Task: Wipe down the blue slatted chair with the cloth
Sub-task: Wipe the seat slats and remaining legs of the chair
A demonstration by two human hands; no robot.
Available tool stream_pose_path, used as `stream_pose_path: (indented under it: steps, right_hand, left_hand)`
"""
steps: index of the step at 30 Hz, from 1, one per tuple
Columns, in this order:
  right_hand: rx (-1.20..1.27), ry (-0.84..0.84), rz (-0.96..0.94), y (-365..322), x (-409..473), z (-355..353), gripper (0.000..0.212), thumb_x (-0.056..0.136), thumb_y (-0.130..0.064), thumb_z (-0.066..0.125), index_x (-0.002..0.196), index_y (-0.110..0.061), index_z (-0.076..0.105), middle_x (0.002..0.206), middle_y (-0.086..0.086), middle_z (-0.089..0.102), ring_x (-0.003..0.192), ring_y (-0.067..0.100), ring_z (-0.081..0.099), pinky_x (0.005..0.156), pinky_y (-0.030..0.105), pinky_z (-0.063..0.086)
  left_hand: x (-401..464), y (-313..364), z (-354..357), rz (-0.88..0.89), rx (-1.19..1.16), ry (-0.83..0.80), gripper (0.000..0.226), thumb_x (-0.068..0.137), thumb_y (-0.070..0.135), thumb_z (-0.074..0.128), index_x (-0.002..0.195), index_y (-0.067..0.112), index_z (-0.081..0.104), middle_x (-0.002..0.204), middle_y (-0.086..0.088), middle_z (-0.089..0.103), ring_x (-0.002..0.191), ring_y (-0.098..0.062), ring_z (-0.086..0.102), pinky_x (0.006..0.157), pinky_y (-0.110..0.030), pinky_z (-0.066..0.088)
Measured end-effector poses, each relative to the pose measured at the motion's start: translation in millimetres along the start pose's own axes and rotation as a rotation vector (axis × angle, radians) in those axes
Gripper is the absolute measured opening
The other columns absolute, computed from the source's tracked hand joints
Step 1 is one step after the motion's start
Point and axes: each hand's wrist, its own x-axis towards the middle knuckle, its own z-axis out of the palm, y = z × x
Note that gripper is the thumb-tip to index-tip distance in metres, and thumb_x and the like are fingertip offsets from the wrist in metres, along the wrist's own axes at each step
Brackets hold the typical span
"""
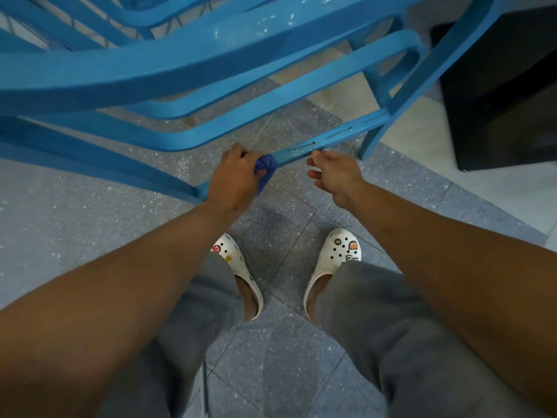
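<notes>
Under you lies a grey speckled tile floor [90, 206], with thin joint lines running diagonally. You wear 2 white clogs: the left clog [241, 267] carries small charms, a red one among them, and the right clog [337, 254] carries an orange one and a brown one. Grey trousers [376, 312] cover your legs. At your upper right stands a black box-like object [497, 86] on paler tiles [422, 137].

The blue slatted chair [193, 70] is running off the top and left edges; the left hand [233, 179] is covering most of the purple cloth [265, 170], whose grip stays partly hidden.
</notes>
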Motion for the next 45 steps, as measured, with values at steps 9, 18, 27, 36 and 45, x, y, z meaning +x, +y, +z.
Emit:
stream_pose_path:
  steps: [9,18,27,36,45]
  right_hand:
    - [0.041,-0.028,0.014,1,4,-6,0.031,0.099,-0.011,0.063,0.129,-0.017,0.066,0.11,0.002,0.073,0.08,0.008,0.069,0.065,0.02,0.056]
    - [0.06,-0.005,0.03,-8,7,-23,0.027,0.097,-0.01,0.066,0.124,-0.012,0.071,0.11,0.004,0.074,0.085,0.009,0.07,0.069,0.02,0.061]
    - [0.108,0.007,0.067,-10,6,-17,0.018,0.1,-0.007,0.06,0.113,-0.012,0.071,0.102,0.005,0.074,0.075,0.008,0.068,0.064,0.021,0.059]
    - [0.076,0.007,0.063,-14,6,-24,0.019,0.103,-0.008,0.054,0.111,-0.011,0.071,0.087,-0.003,0.071,0.07,0.007,0.065,0.061,0.02,0.055]
    - [0.051,-0.034,0.041,-9,9,-31,0.025,0.102,-0.009,0.056,0.124,-0.014,0.068,0.107,0.0,0.075,0.086,0.012,0.07,0.072,0.024,0.06]
  left_hand:
    - [13,23,18,0.034,-0.016,0.098,0.02,0.091,0.018,0.062,0.096,0.002,0.071,0.094,-0.022,0.059,0.078,-0.036,0.056,0.066,-0.04,0.049]
    - [0,-4,7,0.052,-0.008,0.039,0.023,0.088,0.004,0.068,0.111,0.006,0.072,0.101,-0.019,0.06,0.087,-0.035,0.057,0.071,-0.033,0.044]
    - [8,11,13,0.056,0.006,0.054,0.012,0.088,0.005,0.068,0.098,0.002,0.073,0.097,-0.021,0.06,0.084,-0.036,0.055,0.068,-0.037,0.045]
    - [45,50,19,0.142,-0.079,-0.005,0.026,0.089,0.009,0.071,0.114,0.002,0.072,0.105,-0.02,0.06,0.093,-0.032,0.058,0.076,-0.025,0.038]
    - [25,35,15,0.193,-0.09,0.078,0.026,0.079,0.015,0.064,0.096,-0.002,0.075,0.087,-0.023,0.061,0.073,-0.032,0.057,0.068,-0.026,0.037]
